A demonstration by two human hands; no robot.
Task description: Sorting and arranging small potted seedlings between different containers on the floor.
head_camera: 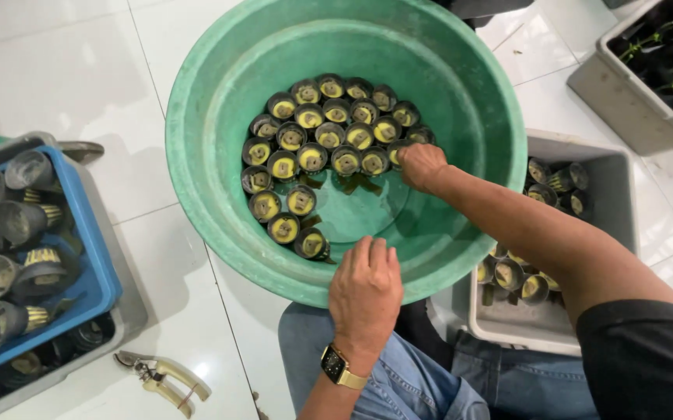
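Head view: right hand (422, 166) was curled inside the green basin (196, 148), fingers bunched down on a small black pot at the right end of the front row of pots (328, 136); whether they actually pinched that pot or only pressed it could not be told, fingertips hidden. Left hand (366, 289) lay flat, palm down, fingers together and draped over the basin's near rim, gripping nothing else, apparently steadying it; gold-coloured watch (339, 365) on that wrist. The pots stood upright, packed touching in rows across the far half of the basin floor, each with yellowish filling; near part of the floor bare, a little water showing.

Judged step: setting one more pot into the packed cluster, roughly half the floor filled. Next move would call for seating this pot snug against its neighbours without tipping them.

Grey bin (616, 194) just right of the basin held more pots. Blue crate (95, 257) at left held similar pots lying on their sides. Pruning shears (161, 377) lay on the white tile floor (56, 70) near the knee.
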